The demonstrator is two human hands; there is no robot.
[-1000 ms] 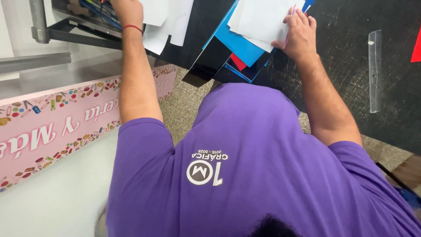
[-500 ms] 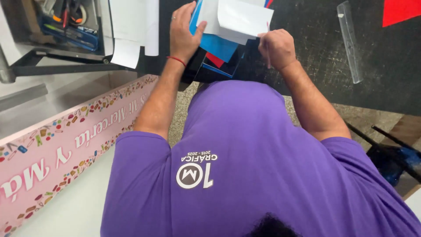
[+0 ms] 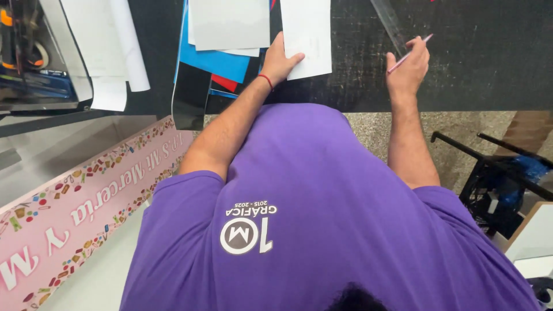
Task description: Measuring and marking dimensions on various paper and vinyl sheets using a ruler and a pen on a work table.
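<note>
My left hand point(image 3: 280, 59), with a red cord at the wrist, lies flat on the lower left corner of a white sheet point(image 3: 307, 34) on the black worktop point(image 3: 478, 63). To the right of the sheet, my right hand point(image 3: 408, 69) is closed around a thin pink pencil point(image 3: 410, 53), its tip pointing up and to the right. A clear plastic ruler point(image 3: 389, 24) lies just above that hand. My purple shirt point(image 3: 322, 219) fills the lower half of the view.
Left of the white sheet is a stack of grey, blue point(image 3: 213, 60), red and black sheets. White paper rolls point(image 3: 129, 46) and a tool shelf point(image 3: 34, 63) are at far left. A pink printed banner point(image 3: 86, 207) runs along the lower left. A black cart point(image 3: 495, 178) stands at right.
My left hand came from the far-left shelf onto the white sheet. My right hand left the sheet, moved right, and now holds a pencil. The view shifted right.
</note>
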